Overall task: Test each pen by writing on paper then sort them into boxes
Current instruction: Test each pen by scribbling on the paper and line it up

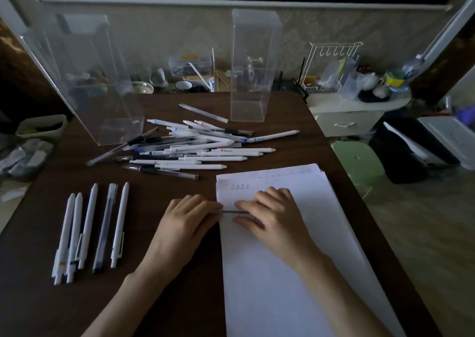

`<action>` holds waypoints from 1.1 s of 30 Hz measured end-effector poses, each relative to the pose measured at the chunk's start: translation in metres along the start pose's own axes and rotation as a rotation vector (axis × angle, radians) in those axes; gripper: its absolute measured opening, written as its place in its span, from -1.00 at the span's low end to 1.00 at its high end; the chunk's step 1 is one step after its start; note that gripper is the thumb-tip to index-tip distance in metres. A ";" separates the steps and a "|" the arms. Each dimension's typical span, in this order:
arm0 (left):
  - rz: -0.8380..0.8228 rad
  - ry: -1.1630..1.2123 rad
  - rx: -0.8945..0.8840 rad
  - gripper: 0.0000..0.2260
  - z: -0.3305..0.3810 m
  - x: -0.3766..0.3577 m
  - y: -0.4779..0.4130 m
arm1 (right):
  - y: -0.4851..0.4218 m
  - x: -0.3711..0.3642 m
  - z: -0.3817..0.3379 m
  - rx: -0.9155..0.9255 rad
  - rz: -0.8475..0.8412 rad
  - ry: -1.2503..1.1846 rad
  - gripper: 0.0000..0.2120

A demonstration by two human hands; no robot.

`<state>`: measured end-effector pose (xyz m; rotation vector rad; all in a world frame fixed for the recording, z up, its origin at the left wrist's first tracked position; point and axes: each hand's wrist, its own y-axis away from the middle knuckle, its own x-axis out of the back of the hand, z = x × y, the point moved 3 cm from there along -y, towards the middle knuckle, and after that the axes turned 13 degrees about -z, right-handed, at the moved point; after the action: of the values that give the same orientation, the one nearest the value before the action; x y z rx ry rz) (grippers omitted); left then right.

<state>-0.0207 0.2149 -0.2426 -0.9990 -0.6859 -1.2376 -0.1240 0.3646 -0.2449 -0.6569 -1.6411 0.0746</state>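
Five pens (pixel 90 231) lie in a row on the tabletop (pixel 154 298) at far left, apparently tested and set aside, not yet boxed. Large clear box (pixel 84 79) behind them: no pen shows inside. Pile of pens (pixel 195 146), centre: many, judged untested. Left hand (pixel 185 223): fingers curled round one end of a slim pen (pixel 232 211), held level over the left edge of the paper (pixel 282 285). Tall clear box (pixel 253 66): no pen visible either. Right hand (pixel 272 215): fingers pinch the pen's other end. Paper: one short line of test marks (pixel 240 187) near the top. Task judged early.
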 end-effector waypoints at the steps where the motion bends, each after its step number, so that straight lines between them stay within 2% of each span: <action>1: 0.018 0.010 0.029 -0.74 -0.002 0.002 0.001 | 0.000 0.001 0.002 -0.024 0.007 -0.032 -0.77; 3: 0.051 0.023 0.075 -0.72 -0.005 0.005 0.001 | 0.000 0.006 0.008 -0.101 0.025 -0.180 -0.77; 7: 0.029 0.003 0.042 -0.67 -0.001 0.002 -0.001 | 0.004 0.019 0.018 -0.433 -0.021 -0.951 -0.94; 10: -0.043 -0.093 -0.007 -0.71 0.003 -0.010 -0.005 | 0.004 0.020 0.024 -0.451 -0.064 -1.133 -0.93; 13: -0.081 -0.131 -0.007 -0.74 0.008 -0.013 -0.005 | 0.003 0.022 0.024 -0.453 -0.094 -1.204 -0.86; 17: -0.078 -0.077 -0.025 -0.72 0.013 -0.010 -0.006 | 0.002 0.023 0.022 -0.432 -0.153 -1.199 -0.89; 24: -0.162 0.146 -0.037 -0.72 0.014 -0.007 -0.004 | 0.004 0.026 0.017 -0.390 -0.139 -1.227 -0.92; 30: -0.157 0.118 -0.024 -0.74 0.016 -0.003 -0.001 | 0.006 0.027 0.018 -0.402 -0.091 -1.290 -0.90; 33: -0.140 -0.002 -0.040 -0.74 0.018 -0.003 -0.001 | 0.005 0.028 0.014 -0.371 -0.171 -1.263 -0.92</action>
<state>-0.0207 0.2319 -0.2373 -0.9985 -0.7452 -1.3766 -0.1361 0.3865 -0.2247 -0.7987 -2.9718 0.0631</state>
